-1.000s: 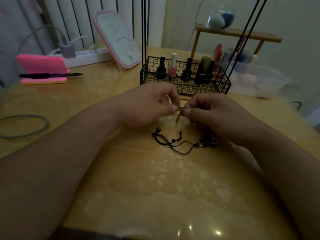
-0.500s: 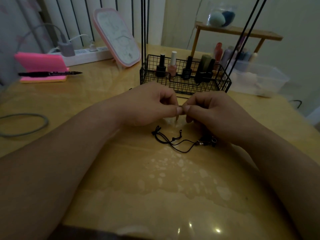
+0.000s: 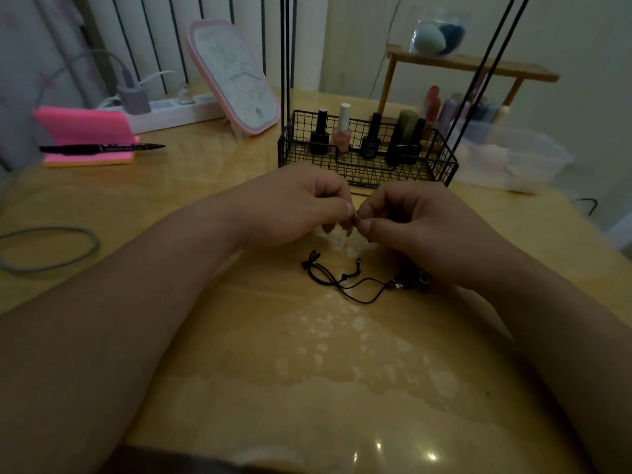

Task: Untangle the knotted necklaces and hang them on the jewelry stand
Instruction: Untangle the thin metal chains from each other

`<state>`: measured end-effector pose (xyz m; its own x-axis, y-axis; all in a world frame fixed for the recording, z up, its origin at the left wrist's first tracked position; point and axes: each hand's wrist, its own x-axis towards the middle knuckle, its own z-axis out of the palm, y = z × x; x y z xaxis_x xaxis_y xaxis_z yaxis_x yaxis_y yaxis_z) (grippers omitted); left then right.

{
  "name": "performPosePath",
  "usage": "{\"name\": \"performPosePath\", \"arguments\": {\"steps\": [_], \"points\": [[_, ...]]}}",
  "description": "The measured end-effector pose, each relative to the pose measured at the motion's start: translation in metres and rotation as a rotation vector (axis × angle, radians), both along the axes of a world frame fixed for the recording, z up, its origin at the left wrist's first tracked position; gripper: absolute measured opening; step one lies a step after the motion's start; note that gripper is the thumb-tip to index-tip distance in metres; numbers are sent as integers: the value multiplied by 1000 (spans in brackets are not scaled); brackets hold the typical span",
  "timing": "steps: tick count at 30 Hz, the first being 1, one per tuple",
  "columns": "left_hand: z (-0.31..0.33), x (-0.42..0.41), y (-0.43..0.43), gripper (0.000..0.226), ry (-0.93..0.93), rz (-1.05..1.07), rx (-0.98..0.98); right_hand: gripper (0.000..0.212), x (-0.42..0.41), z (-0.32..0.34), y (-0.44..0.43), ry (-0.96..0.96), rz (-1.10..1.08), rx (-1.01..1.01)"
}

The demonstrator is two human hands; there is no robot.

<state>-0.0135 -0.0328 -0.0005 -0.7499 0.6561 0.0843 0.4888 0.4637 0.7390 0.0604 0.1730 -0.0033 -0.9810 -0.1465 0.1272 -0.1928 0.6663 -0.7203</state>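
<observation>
We find the left hand (image 3: 294, 206) and the right hand (image 3: 417, 227) drawn together just above the counter (image 3: 239, 354), fingers curled. Each pinches, between thumb and forefinger, one end of a small pale chain piece (image 3: 354, 223); a short length of it hangs below the fingertips.

A black cord necklace (image 3: 342, 283) lies loose on the counter just nearer to us than the hands. Its beaded end (image 3: 410, 284) lies just beside the right wrist.

Behind the hands stands the wire-basket stand (image 3: 441, 165), with thin black rods (image 3: 286, 63) rising out of view. The basket holds nail polish bottles (image 3: 342, 131). One dark bottle (image 3: 371, 145) bears a pale label, too small to read.

At left, a pink-framed panel (image 3: 236, 77) leans upright, with a small round mark we cannot make out. Further left, a black pen (image 3: 102, 148) rests on pink sticky notes (image 3: 85, 131); its print is illegible. A power strip (image 3: 171, 111) lies behind them.

At right are a clear plastic box (image 3: 513, 159) and a wooden shelf (image 3: 472, 63).
</observation>
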Motion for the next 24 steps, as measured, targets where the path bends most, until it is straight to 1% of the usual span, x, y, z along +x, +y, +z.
{"name": "performPosePath", "arguments": {"steps": [4, 9, 12, 15, 20, 24], "points": [[-1, -1, 1, 13, 26, 0, 12, 1, -1, -1, 1, 21, -9, -1], [-4, -1, 1, 10, 49, -7, -2, 3, -2, -1, 1, 17, -30, 25], [-3, -1, -1, 4, 42, -10, 21, 9, -2, 2, 4, -41, -39, -16], [-1, 0, -2, 10, -20, -46, 50, 14, -1, 4, 7, -97, -43, -99], [0, 0, -1, 3, 14, -57, 48, 18, -1, 4, 5, -142, -42, -111], [-1, 1, -2, 3, 0, -57, 54, 17, -1, 3, 3, -173, -47, -129]]}}
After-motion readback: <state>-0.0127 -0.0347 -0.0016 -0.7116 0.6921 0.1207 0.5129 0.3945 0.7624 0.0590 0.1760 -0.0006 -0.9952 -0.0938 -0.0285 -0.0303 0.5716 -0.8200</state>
